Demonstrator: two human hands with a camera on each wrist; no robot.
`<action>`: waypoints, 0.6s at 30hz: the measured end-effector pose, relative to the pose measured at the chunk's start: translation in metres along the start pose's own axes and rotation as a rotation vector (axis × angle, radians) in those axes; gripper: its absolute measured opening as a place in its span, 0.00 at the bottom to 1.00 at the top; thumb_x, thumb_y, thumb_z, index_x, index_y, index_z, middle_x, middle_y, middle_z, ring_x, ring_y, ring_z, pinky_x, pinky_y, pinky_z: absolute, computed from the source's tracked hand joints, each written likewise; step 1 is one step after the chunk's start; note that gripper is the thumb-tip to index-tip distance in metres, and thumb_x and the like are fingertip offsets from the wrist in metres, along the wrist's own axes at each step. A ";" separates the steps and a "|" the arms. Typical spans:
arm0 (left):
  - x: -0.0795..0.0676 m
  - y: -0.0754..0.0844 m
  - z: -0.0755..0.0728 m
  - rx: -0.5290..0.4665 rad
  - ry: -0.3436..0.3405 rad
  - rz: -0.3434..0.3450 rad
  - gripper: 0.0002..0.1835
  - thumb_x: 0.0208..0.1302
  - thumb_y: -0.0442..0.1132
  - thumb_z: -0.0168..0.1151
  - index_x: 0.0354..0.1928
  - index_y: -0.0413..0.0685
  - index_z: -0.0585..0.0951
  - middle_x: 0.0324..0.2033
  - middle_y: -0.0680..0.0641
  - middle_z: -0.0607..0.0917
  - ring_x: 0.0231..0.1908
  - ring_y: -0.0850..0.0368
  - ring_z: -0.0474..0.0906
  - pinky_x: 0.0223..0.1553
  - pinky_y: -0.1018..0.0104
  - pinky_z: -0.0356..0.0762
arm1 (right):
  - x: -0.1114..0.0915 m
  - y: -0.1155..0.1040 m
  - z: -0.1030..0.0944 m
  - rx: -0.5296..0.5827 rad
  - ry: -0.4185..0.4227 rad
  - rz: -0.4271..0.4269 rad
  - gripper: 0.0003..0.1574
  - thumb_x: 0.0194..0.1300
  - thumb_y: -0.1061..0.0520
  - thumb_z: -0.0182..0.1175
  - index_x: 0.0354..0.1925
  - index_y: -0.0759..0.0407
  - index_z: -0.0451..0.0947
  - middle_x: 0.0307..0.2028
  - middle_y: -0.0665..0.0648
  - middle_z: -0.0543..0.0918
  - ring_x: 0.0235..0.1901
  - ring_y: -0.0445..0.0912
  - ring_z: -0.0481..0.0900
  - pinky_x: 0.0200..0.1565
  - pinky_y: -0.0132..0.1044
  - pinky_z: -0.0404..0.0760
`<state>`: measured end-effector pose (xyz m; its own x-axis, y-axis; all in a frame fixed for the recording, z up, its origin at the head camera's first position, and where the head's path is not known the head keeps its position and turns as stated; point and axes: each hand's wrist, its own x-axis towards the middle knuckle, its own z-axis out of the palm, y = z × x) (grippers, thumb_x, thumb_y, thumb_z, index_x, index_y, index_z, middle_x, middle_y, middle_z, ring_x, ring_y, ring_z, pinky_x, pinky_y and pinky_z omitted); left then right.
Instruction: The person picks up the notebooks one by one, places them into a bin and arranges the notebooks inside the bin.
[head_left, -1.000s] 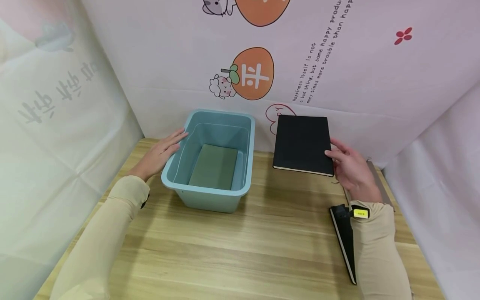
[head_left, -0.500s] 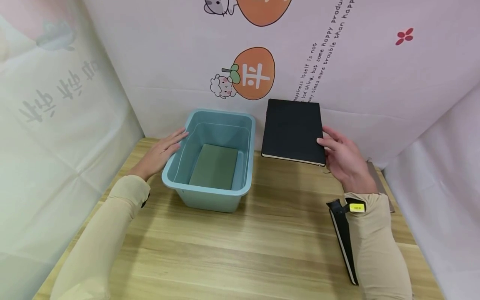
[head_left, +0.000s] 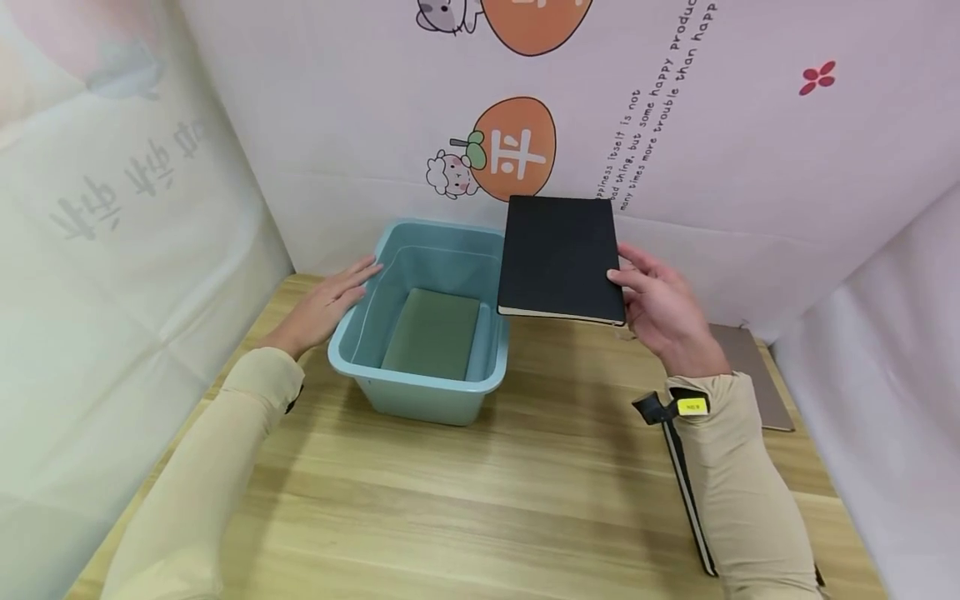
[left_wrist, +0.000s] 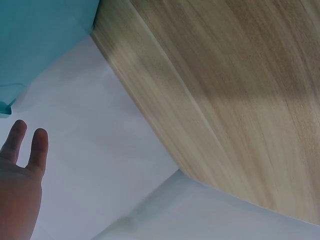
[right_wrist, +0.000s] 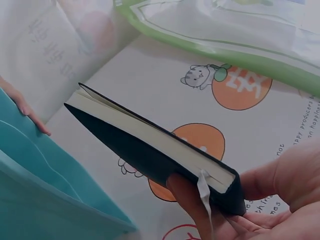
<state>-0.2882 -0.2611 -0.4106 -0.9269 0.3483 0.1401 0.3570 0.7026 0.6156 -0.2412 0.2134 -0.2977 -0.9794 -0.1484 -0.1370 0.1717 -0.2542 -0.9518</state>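
Observation:
A black notebook [head_left: 561,257] is held in the air by my right hand [head_left: 667,312], thumb on top of its right edge and fingers below. Its left edge overlaps the right rim of the blue plastic bin [head_left: 420,380] in the head view. The right wrist view shows the notebook's cream pages [right_wrist: 150,135] and a pale ribbon [right_wrist: 204,192] hanging from it. My left hand [head_left: 330,304] rests on the bin's left rim with fingers straight. At the bottom of the bin lies a flat grey-green book [head_left: 433,333].
Another black notebook [head_left: 686,500] lies on the table, partly under my right forearm. A flat brown-grey book [head_left: 753,375] is at the table's right back. Printed cloth [head_left: 360,117] walls the back and sides of the wooden table [head_left: 450,500].
My right hand has carried the black notebook leftward and slightly up, to beside and partly over the bin's right rim. The left hand stays on the bin.

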 end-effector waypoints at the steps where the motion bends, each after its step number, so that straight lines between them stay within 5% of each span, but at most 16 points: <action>1: 0.000 0.000 0.000 0.003 0.002 0.002 0.26 0.83 0.57 0.36 0.79 0.76 0.57 0.82 0.61 0.51 0.82 0.48 0.45 0.78 0.34 0.44 | 0.001 0.000 0.002 0.001 -0.001 0.004 0.45 0.74 0.64 0.57 0.81 0.51 0.50 0.55 0.49 0.76 0.33 0.41 0.88 0.38 0.30 0.86; 9: -0.001 -0.001 0.001 -0.002 -0.012 -0.005 0.26 0.82 0.58 0.36 0.79 0.78 0.56 0.82 0.64 0.49 0.82 0.49 0.44 0.78 0.34 0.44 | 0.009 0.003 0.016 0.013 -0.009 0.015 0.43 0.75 0.66 0.55 0.81 0.51 0.53 0.47 0.48 0.83 0.34 0.43 0.87 0.38 0.31 0.86; 18: 0.000 -0.001 0.001 -0.004 -0.004 0.000 0.26 0.83 0.57 0.36 0.79 0.76 0.57 0.81 0.66 0.49 0.82 0.49 0.44 0.79 0.35 0.44 | 0.019 0.006 0.035 -0.018 0.021 0.034 0.41 0.75 0.65 0.53 0.80 0.51 0.54 0.56 0.46 0.73 0.37 0.42 0.84 0.40 0.30 0.85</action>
<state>-0.2886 -0.2607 -0.4121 -0.9264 0.3510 0.1366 0.3565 0.7001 0.6187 -0.2546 0.1759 -0.2963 -0.9750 -0.1363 -0.1755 0.2036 -0.2322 -0.9511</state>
